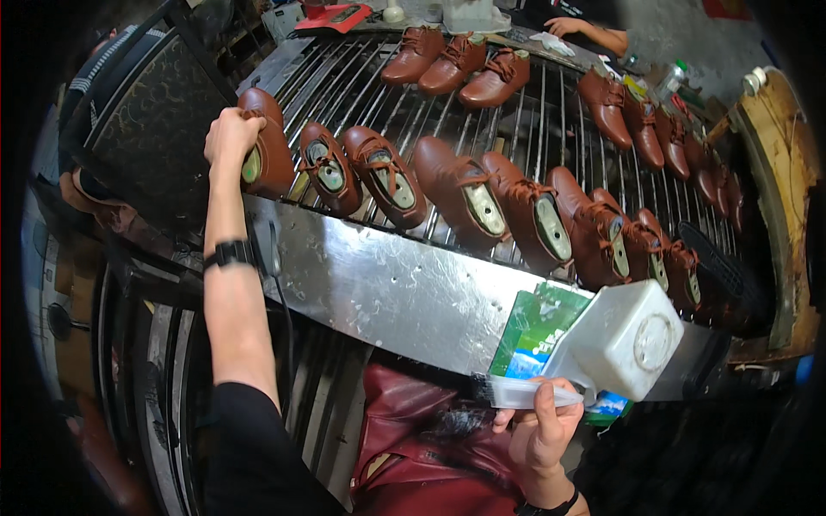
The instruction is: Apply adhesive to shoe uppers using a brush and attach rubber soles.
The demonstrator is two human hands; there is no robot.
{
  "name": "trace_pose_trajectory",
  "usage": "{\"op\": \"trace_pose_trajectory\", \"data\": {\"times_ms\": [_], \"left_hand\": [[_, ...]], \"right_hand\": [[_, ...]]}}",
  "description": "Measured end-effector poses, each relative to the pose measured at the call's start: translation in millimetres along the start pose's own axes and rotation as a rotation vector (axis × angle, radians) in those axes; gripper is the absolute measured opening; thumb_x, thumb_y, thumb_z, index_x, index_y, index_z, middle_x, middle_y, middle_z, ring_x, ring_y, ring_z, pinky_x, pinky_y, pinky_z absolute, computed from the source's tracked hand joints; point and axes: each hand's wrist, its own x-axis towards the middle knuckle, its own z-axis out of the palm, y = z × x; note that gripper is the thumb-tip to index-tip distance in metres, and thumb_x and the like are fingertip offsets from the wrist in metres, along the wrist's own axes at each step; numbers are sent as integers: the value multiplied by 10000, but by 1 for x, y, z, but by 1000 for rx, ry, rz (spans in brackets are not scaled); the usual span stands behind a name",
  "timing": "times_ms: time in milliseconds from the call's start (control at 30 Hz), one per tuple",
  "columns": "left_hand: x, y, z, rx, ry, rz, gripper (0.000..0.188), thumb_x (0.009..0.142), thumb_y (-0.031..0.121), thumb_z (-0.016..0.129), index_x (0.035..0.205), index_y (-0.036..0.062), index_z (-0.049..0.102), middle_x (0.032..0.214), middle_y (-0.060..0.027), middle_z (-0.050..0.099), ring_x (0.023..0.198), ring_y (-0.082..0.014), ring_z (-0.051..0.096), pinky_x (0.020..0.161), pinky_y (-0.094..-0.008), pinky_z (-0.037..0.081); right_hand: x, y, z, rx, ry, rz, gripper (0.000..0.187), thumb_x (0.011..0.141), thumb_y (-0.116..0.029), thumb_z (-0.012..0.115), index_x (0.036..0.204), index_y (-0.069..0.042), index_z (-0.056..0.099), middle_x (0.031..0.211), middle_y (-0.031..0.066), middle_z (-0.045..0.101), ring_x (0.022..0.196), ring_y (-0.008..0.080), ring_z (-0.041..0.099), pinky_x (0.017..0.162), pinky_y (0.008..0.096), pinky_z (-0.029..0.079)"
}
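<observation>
At the left end of the metal rack [357, 73], my left hand [231, 139] is closed on a brown leather lace-up shoe [275, 142], gripping its laced upper. Low in front of me, my right hand [544, 434] pinches a flat brush [525, 395] with a pale, see-through handle and dark bristles pointing left. Just beyond that hand, a white plastic container [637, 335] lies tilted over a green and blue packet [535, 322], on the metal ledge. Nearest to my left hand's shoe is another brown shoe [330, 172], laced, with its opening toward me.
Several more brown shoes [447, 185] line the near side of the rack, others [495, 79] its far side and right end. A bare metal ledge [370, 284] runs along the front. A dark patterned chair back [155, 138] stands left. Across the rack is another person's hand [565, 26].
</observation>
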Motion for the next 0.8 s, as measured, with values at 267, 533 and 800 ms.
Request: {"op": "trace_pose_trajectory", "data": {"times_ms": [267,533,800], "left_hand": [[73,-16,104,211,-216,-18,518,830,328,784,1280,77,728,1331,-194,716,1246,-382,682,1025,-491,560],[42,-67,112,29,-168,-205,1107,790,561,790,1591,-30,306,1395,-295,640,1300,-391,646,1079,-502,527],[-284,-28,-164,-297,357,296,168,917,125,786,1031,5,807,958,-98,794,869,-166,727,841,-340,580]], "right_hand": [[21,2,7,-134,221,-74,284,1072,-263,628,932,-28,550,736,196,680,489,268,638,383,365,513],[12,2,19,-110,92,-20,255,1072,-267,631,1002,-42,533,773,178,675,506,268,642,397,366,523],[-11,-2,-32,-9,24,-83,222,1064,-227,635,1018,-33,539,740,177,675,527,270,659,412,359,528]]}}
